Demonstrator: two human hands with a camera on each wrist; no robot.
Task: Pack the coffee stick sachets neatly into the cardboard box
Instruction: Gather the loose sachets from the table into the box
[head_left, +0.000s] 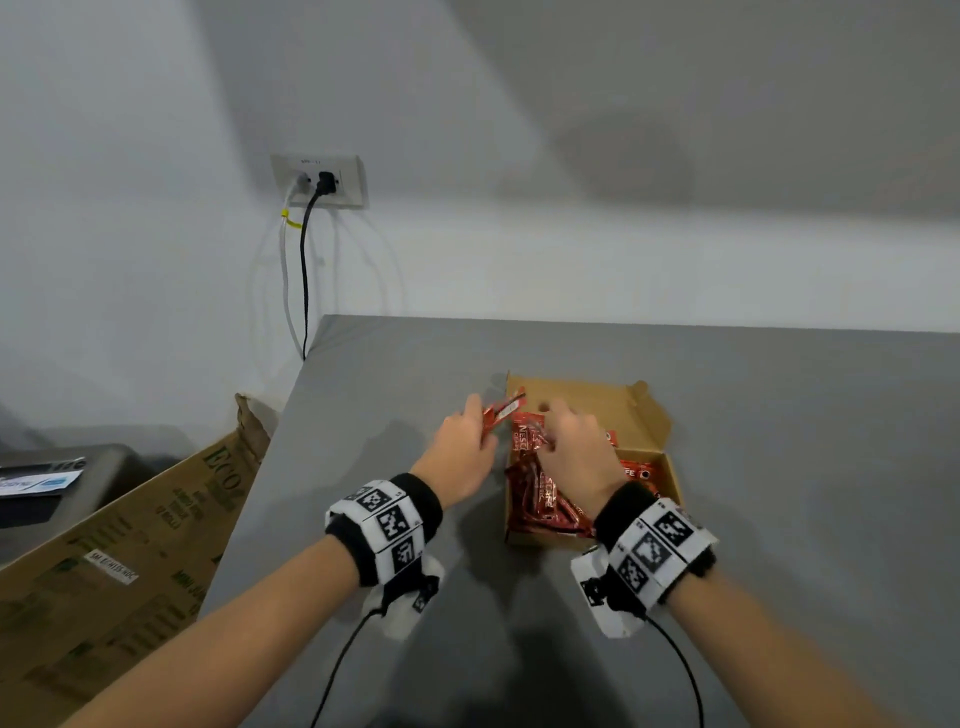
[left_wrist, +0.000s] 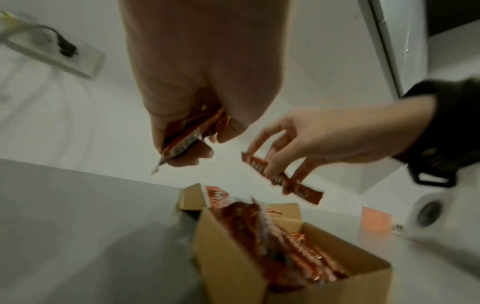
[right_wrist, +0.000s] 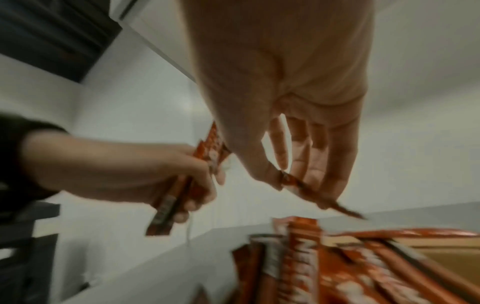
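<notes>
Red foil coffee stick sachets (head_left: 540, 493): a loose heap inside the box, lying at mixed angles, some ends standing above the rim; printed white lettering, blurred in both wrist views.

Shallow brown cardboard box (head_left: 644, 415): open, lid flap folded back on the far side, sitting on the grey surface (head_left: 779, 467) a little right of centre.

Small bundle of red sachets (head_left: 501, 413): gripped in the left hand (head_left: 460, 449), fingers curled round it, ends sticking out past the fingers; held above the surface just beside the box's left wall.

Single red sachet (left_wrist: 283, 179): pinched between thumb and fingertips of the right hand (head_left: 576, 441), held tilted above the heap, clear of the sachets below.

Wrists: each carries a black band with white blocks printed in black square markers, left (head_left: 387, 525) and right (head_left: 657, 545), a black cable trailing from each towards the near edge.

White wall socket plate (head_left: 319, 179): on the wall beyond the surface's far left corner, with a black plug and a white plug, cords hanging down.

Large brown printed carton (head_left: 130, 551): leaning against the surface's left side, green lettering on it.

White roll with dark core (left_wrist: 431, 211): seen only in the left wrist view, on the surface beyond the box; what it is cannot be told.
</notes>
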